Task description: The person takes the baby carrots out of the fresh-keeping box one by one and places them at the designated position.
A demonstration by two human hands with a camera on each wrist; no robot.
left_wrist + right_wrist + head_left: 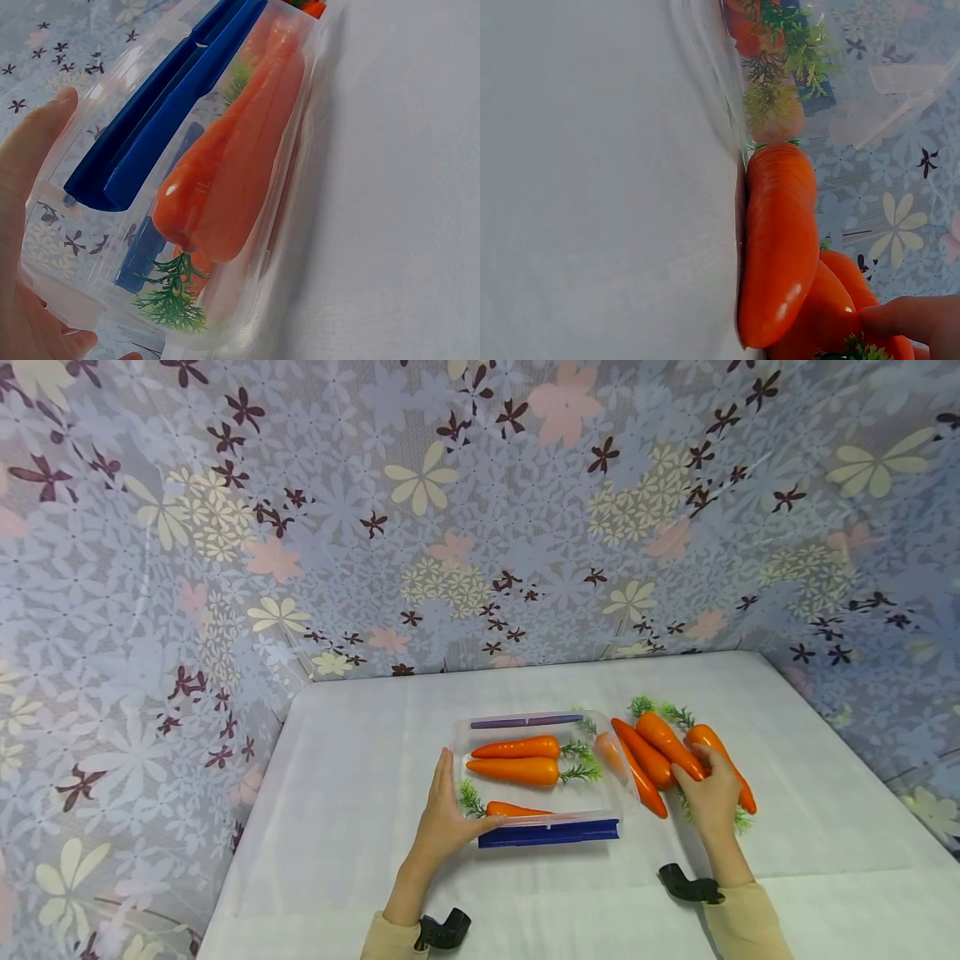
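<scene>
A clear plastic box (459, 737) with blue clips (547, 833) stands without a lid in the head view. Inside it lie three orange carrots (517, 771) with green tops, the front one partly hidden by the wall. My left hand (441, 822) grips the box's front left corner, thumb along the front rim and fingers against the left side. To the right of the box, several more carrots (641, 756) lie in a loose pile. Among them my right hand (712, 789) pinches a carrot (663, 739) near its tip; its thumb (900, 315) shows in the right wrist view.
A white-covered table (337, 827) carries everything. Behind and beside it hangs a flower-patterned cloth (480, 527). One loose carrot (645, 785) leans close against the box's right wall. Black wrist mounts (444, 931) sit on both forearms.
</scene>
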